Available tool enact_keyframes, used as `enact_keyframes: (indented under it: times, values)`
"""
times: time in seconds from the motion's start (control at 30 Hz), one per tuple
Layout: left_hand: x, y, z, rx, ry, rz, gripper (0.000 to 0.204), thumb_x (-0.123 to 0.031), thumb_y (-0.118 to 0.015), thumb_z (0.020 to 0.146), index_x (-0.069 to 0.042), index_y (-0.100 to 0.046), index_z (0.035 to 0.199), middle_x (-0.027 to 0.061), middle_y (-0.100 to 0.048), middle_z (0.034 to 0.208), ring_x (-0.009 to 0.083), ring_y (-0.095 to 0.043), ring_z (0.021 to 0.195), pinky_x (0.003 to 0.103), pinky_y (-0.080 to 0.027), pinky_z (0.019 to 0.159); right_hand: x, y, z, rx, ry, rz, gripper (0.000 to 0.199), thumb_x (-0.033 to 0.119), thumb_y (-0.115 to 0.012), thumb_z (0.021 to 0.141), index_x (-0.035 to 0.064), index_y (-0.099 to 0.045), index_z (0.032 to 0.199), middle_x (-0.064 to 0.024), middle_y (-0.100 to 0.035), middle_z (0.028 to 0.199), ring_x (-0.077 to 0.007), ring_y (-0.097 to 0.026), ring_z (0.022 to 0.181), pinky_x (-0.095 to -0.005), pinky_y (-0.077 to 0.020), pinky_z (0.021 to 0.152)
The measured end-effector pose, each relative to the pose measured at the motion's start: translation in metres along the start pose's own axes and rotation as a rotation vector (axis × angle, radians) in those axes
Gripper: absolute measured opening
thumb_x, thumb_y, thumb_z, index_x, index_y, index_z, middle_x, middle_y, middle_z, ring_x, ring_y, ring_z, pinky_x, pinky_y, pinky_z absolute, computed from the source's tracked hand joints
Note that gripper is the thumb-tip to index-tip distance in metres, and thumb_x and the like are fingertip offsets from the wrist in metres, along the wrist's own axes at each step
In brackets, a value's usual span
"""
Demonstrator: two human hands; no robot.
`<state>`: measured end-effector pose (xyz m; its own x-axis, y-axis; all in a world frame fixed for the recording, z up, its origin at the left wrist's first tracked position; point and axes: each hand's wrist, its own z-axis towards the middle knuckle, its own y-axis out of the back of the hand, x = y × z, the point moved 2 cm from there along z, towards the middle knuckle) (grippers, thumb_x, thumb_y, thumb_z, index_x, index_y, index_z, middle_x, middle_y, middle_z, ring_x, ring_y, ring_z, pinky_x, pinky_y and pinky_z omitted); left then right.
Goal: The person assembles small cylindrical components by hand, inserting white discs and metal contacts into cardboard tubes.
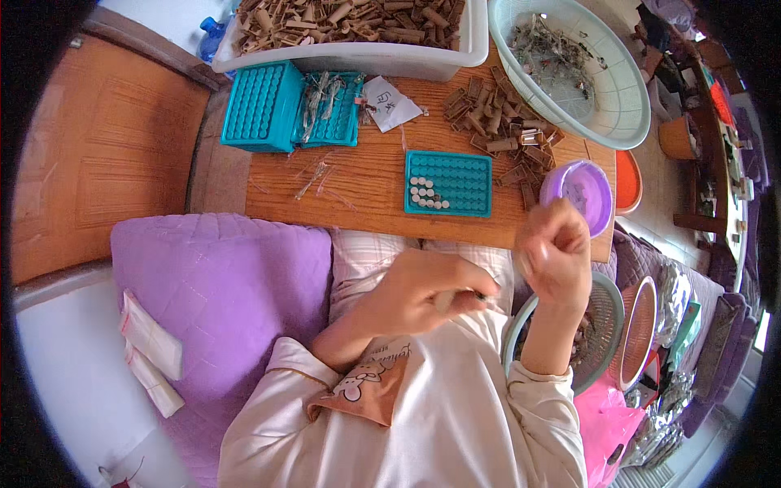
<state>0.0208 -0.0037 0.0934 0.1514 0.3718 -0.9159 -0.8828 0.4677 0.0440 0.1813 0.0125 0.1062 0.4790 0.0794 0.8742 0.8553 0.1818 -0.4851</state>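
My left hand is held over my lap, thumb and fingers pinched together. A tiny dark bit shows at its fingertips, too small to name. My right hand is raised just in front of the purple bowl, its fingers curled closed and slightly blurred. Whatever it holds, if anything, is hidden. On the table beyond my hands lies a shallow teal tray with rows of round pockets. Several small white round pieces sit in its left part. Behind the bowl, brown channel-shaped pieces are heaped loosely.
A white bin full of brown pieces stands at the back, beside a large pale green basket. Stacked teal trays, wire leads and a paper slip lie at left. A grey-green basket stands right of my lap.
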Motion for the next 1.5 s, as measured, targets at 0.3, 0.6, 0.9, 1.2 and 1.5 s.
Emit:
enact_keyframes:
  times: [0.3,0.6,0.9,1.2,1.5]
  values:
    - [-0.002,0.016,-0.004,-0.231,-0.100,-0.072,0.014,0.003,-0.061,0.068,-0.007,-0.055,0.076,0.0097,-0.058,0.082,0.0130,-0.051,0.062,0.021,-0.041,0.054,0.011,-0.018,-0.007,0.463,0.064,-0.961,0.012,0.000,-0.061,0.062,0.0035,-0.057,0.073,-0.0067,-0.058,0.075,-0.0237,-0.054,0.071,-0.0311,-0.0432,0.062]
    - [0.002,0.017,-0.008,-0.220,-0.085,-0.044,0.017,0.001,-0.065,0.063,-0.009,-0.059,0.075,0.0056,-0.049,0.080,0.0139,-0.048,0.066,0.022,-0.038,0.057,-0.004,-0.045,-0.011,0.161,0.341,-0.861,0.029,0.000,-0.064,0.062,0.0039,-0.055,0.089,-0.0088,-0.058,0.080,-0.0208,-0.057,0.063,-0.0275,-0.0449,0.053]
    - [0.012,0.020,-0.012,-0.211,0.298,-0.146,0.030,-0.011,-0.066,0.066,0.001,-0.056,0.091,0.0014,-0.052,0.079,0.0053,-0.044,0.063,0.018,-0.037,0.058,-0.012,-0.039,-0.016,0.019,0.318,-1.026,0.024,0.004,-0.065,0.063,0.0038,-0.057,0.086,-0.0076,-0.055,0.066,-0.0203,-0.054,0.054,-0.0278,-0.0430,0.047]
    - [0.011,0.018,-0.005,-0.238,0.484,-0.089,0.025,-0.006,-0.065,0.067,-0.001,-0.057,0.090,0.0017,-0.058,0.078,0.0040,-0.045,0.063,0.017,-0.036,0.057,-0.019,-0.031,-0.016,-0.105,0.307,-1.145,0.021,0.001,-0.067,0.060,0.0011,-0.059,0.080,-0.0089,-0.058,0.066,-0.0175,-0.058,0.058,-0.0243,-0.0448,0.051]
    - [0.025,0.015,-0.010,-0.258,0.391,-0.341,0.033,-0.014,-0.061,0.074,-0.003,-0.044,0.100,0.0013,-0.049,0.082,0.0040,-0.037,0.055,0.018,-0.031,0.049,-0.028,-0.024,-0.019,-0.176,0.301,-0.956,0.021,0.002,-0.066,0.064,0.0007,-0.057,0.082,-0.0097,-0.058,0.069,-0.0167,-0.056,0.056,-0.0239,-0.0451,0.049]
